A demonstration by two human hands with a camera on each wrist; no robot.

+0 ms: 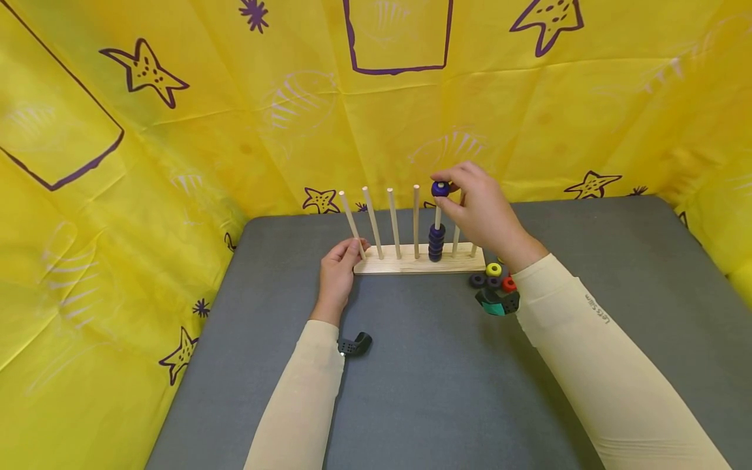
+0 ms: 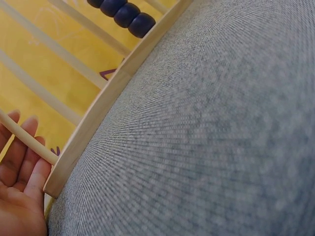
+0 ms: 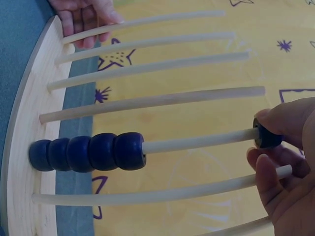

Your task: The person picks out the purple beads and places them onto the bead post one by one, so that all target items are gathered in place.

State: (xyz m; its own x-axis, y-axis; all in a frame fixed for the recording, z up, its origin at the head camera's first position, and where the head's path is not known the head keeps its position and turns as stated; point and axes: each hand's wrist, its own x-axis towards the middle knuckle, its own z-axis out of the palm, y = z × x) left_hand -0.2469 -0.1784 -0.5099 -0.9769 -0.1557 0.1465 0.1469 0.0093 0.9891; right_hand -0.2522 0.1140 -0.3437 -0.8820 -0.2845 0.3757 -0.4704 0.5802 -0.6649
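Note:
A wooden peg stand (image 1: 382, 266) with a row of upright pegs stands on the grey table. In the head view, several dark blue beads (image 1: 436, 243) are stacked low on one peg. My right hand (image 1: 484, 207) pinches another blue bead (image 3: 268, 133) between thumb and fingers at that peg's top; the peg's tip shows in its hole. My left hand (image 1: 339, 269) holds the stand's left end, thumb and fingers about the leftmost peg (image 3: 142, 22). Its fingers pass behind that peg in the left wrist view.
By the stand's right end lie loose beads: a yellow bead (image 1: 493, 269), a red bead (image 1: 509, 284) and dark beads (image 1: 478, 281), partly hidden by the right wrist. A yellow patterned cloth (image 1: 376, 124) hangs behind the table (image 1: 411, 365).

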